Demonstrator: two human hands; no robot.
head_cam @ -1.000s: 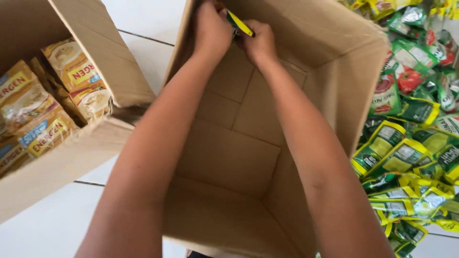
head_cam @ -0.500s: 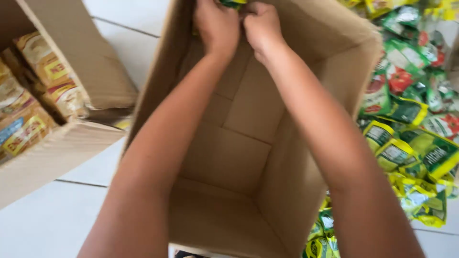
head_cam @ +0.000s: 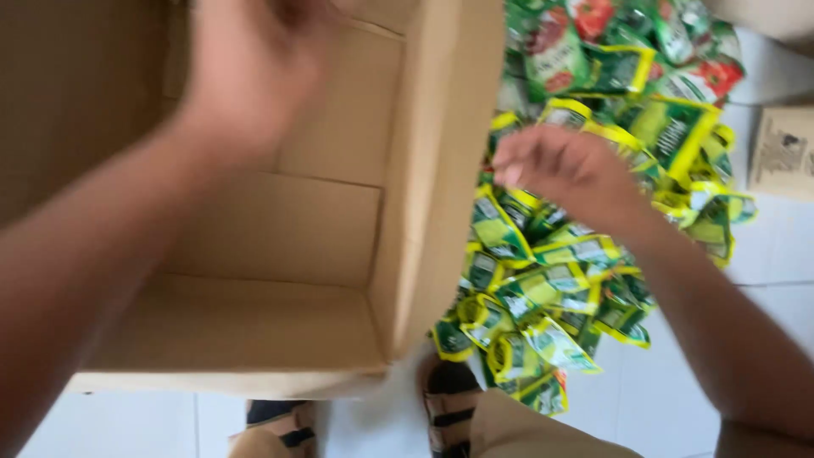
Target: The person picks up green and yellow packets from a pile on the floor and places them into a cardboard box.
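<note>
Head view: your left hand (head_cam: 246, 85) blurs over the cardboard box (head_cam: 424, 212) — grip unreadable. Your right hand (head_cam: 564, 174) hovers loosely open above the green sachets (head_cam: 543, 288).

Green, yellow-edged sachets (head_cam: 551, 280) beside a seemingly plain brown box (head_cam: 322, 220).

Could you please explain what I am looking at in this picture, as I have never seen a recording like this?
The picture comes from a camera worn on a person's head, looking down at their own bare hands; there is no machine. The left hand, blurred, is over an open brown cardboard box whose visible inside looks empty. The right hand is open above a pile of green and yellow sachets on a white tiled floor, holding nothing as far as I can tell. At the bottom edge are the person's sandalled feet. A small beige carton lies at the right.
</note>
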